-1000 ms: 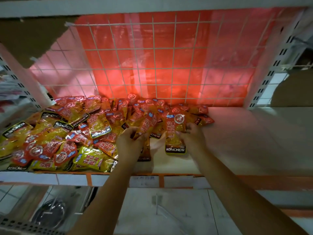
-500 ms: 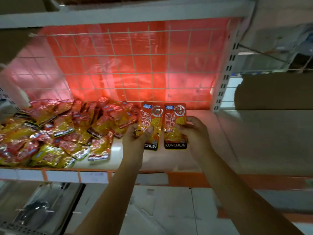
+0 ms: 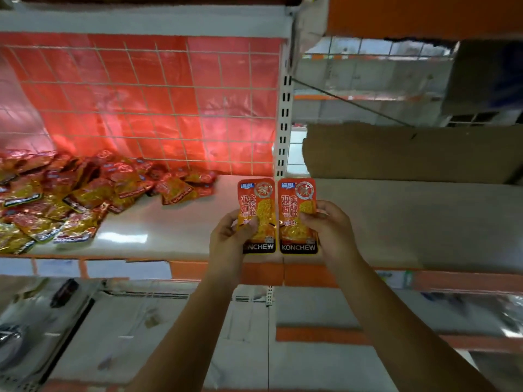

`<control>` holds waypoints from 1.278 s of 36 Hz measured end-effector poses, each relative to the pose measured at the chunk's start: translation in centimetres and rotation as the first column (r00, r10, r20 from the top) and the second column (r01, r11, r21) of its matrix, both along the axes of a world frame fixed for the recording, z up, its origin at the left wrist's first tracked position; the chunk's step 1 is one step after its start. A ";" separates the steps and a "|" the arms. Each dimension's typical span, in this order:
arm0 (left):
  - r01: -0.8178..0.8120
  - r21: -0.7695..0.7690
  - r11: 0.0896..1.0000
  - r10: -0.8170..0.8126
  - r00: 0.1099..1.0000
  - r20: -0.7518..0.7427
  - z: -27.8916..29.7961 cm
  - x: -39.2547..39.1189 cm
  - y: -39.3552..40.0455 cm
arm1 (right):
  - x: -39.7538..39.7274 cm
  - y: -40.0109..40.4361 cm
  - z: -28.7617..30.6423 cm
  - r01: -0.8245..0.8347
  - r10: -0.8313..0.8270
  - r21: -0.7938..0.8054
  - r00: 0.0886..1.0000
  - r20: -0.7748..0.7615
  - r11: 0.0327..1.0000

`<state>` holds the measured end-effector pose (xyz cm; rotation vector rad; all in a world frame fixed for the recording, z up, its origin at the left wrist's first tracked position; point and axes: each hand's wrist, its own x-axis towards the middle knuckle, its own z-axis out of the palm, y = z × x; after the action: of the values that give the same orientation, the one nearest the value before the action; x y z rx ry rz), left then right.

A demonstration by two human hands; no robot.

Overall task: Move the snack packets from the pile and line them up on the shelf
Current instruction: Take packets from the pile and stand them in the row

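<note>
Shelf [image 3: 181,236] bare under both hands; L hand [image 3: 229,236] & R hand [image 3: 329,230] each pinch a packet [image 3: 261,210], packet 2 [image 3: 297,205], long axes pointing away, edge to edge; pile [image 3: 70,193] far left of L.

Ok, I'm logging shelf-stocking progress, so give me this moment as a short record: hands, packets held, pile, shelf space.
left hand: grips one KONCHEW packet, upright, label facing the camera
right hand: grips a second KONCHEW packet, upright, beside the first
packets held: edges side by side over the shelf's front part
pile: loose heap on the left of the shelf
shelf: bare white surface to the right of the hands
lined up so far: no row visible yet
</note>
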<state>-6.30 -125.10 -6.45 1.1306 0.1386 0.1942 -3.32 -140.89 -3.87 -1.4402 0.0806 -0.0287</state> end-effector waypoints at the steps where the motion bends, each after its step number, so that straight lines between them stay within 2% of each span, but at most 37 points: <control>1: 0.008 0.004 1.000 -0.008 1.000 -0.002 0.1 -0.1 -0.6 | -0.3 -0.6 0.1 0.009 -0.009 0.004 1.000 0.006 1.000; 14: 0.116 0.066 0.991 -0.113 0.993 -0.040 -0.3 -0.9 -10.6 | -2.7 -11.6 0.4 0.101 -0.101 -0.024 0.995 -0.019 0.995; 30: 0.194 0.145 0.970 -0.189 0.981 -0.051 0.1 3.1 -37.3 | -0.2 -38.0 -0.7 0.213 -0.214 -0.020 0.976 -0.051 0.977; 33: 0.209 0.175 0.962 -0.203 0.978 -0.052 0.1 3.6 -40.0 | -0.3 -41.0 -0.6 0.219 -0.218 0.013 0.975 -0.052 0.976; 46: 0.204 0.206 0.957 -0.189 0.978 -0.087 0.6 6.1 -49.9 | 1.7 -51.2 0.1 0.268 -0.267 -0.051 0.963 0.026 0.962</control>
<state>-0.18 -174.97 -5.89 1.3579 0.0641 -0.0069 -1.67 -192.10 -3.77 -1.4740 0.2607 -0.2680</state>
